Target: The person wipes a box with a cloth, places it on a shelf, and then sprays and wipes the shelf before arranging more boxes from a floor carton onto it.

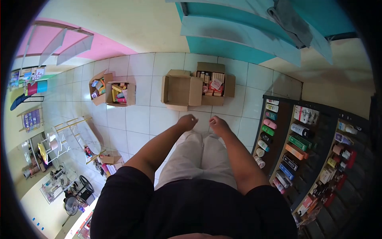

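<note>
My left hand hangs in front of my thighs, its fingers curled in; whether it holds anything is too small to tell. Just to its right, apart from it, my right hand is curled the same way. Beyond both hands, on the tiled floor, lies an open, empty cardboard box. Touching its right side is a second open box, filled with small packages and a pale packet on top. Neither hand touches a box.
Two more open boxes, one at the far left and one beside it, hold colourful packages. A dark shelf unit with bottles and cartons stands at the right. A marble-topped table stands at the left.
</note>
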The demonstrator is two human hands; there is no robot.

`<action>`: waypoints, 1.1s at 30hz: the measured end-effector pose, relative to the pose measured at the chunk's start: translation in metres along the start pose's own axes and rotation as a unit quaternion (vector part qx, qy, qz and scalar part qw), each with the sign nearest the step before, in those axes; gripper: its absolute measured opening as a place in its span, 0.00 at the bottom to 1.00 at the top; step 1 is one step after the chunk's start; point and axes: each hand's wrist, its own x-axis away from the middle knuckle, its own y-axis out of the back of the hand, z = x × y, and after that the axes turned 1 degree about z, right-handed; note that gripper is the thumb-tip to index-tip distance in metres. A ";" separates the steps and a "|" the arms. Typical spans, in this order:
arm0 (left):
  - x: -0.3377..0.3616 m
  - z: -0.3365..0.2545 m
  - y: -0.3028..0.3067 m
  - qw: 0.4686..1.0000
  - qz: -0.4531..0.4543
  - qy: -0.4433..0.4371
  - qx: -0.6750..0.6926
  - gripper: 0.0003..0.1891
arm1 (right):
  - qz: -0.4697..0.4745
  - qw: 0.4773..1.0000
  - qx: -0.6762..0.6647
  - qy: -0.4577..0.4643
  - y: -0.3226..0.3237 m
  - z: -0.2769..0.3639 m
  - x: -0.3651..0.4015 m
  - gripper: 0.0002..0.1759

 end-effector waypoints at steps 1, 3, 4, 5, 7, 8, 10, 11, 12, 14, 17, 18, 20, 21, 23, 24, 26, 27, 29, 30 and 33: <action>-0.024 -0.002 0.003 1.000 0.001 0.001 0.003 0.22 | 0.008 0.999 0.018 0.031 -0.007 0.002 -0.007 0.12; -0.068 -0.003 0.002 0.982 -0.007 0.021 0.189 0.18 | 0.018 0.997 0.038 0.060 -0.016 -0.014 -0.028 0.11; -0.077 -0.010 -0.001 0.981 -0.005 0.021 0.193 0.18 | 0.032 0.999 0.007 0.040 -0.025 -0.034 -0.048 0.10; -0.087 -0.017 -0.001 0.949 -0.018 0.053 0.310 0.19 | 0.043 0.999 -0.023 0.023 -0.029 -0.053 -0.072 0.10; -0.110 -0.011 -0.018 0.893 -0.013 0.101 0.438 0.23 | 0.026 0.999 -0.018 -0.002 -0.027 -0.077 -0.099 0.10; -0.160 0.028 -0.053 0.893 -0.012 0.100 0.438 0.23 | 0.009 1.000 -0.013 -0.024 -0.025 -0.087 -0.113 0.10; -0.231 0.118 -0.130 0.990 0.032 -0.139 -0.001 0.29 | -0.002 0.999 0.008 -0.037 -0.023 -0.118 -0.142 0.10; -0.229 0.109 -0.129 0.990 0.030 -0.140 -0.001 0.29 | -0.013 0.998 0.028 -0.049 -0.025 -0.134 -0.158 0.11; -0.208 0.079 -0.114 0.998 -0.001 -0.038 0.055 0.32 | -0.014 0.998 0.030 -0.049 -0.028 -0.145 -0.169 0.11; -0.211 0.070 -0.117 0.991 -0.032 0.063 0.115 0.35 | -0.052 0.994 -0.011 -0.099 -0.031 -0.164 -0.193 0.13; -0.250 0.098 -0.145 0.993 -0.008 0.064 0.102 0.38 | -0.051 0.993 0.025 -0.107 -0.029 -0.162 -0.216 0.18; -0.259 0.103 -0.151 0.993 -0.009 0.065 0.101 0.38 | -0.051 0.993 0.024 -0.107 -0.032 -0.167 -0.225 0.18; -0.281 0.112 -0.157 0.990 -0.002 0.030 0.136 0.38 | -0.064 0.993 0.092 -0.044 -0.036 -0.173 -0.245 0.22; -0.289 0.113 -0.156 0.990 -0.002 0.032 0.135 0.38 | -0.063 0.993 0.090 -0.044 -0.038 -0.173 -0.254 0.22; -0.302 0.112 -0.148 0.988 -0.002 0.110 0.108 0.42 | -0.053 0.987 0.140 -0.056 -0.041 -0.173 -0.272 0.25; -0.308 0.118 -0.143 0.988 0.003 0.114 0.107 0.42 | -0.049 0.987 0.138 -0.061 -0.045 -0.180 -0.283 0.25; -0.315 0.135 -0.134 0.991 -0.031 0.087 0.095 0.49 | -0.107 0.974 0.197 0.042 -0.054 -0.197 -0.304 0.28; -0.308 0.134 -0.128 0.991 -0.027 0.093 0.093 0.49 | -0.138 0.963 0.225 0.055 -0.050 -0.186 -0.306 0.28; -0.288 0.119 -0.107 0.992 -0.062 0.106 0.036 0.49 | -0.187 0.946 0.250 0.086 -0.037 -0.165 -0.309 0.29; -0.285 0.115 -0.102 0.992 -0.063 0.108 0.035 0.49 | -0.207 0.941 0.247 0.104 -0.031 -0.164 -0.317 0.30; -0.276 0.113 -0.094 0.982 -0.104 0.104 -0.117 0.50 | -0.276 0.916 0.259 0.135 -0.019 -0.166 -0.338 0.36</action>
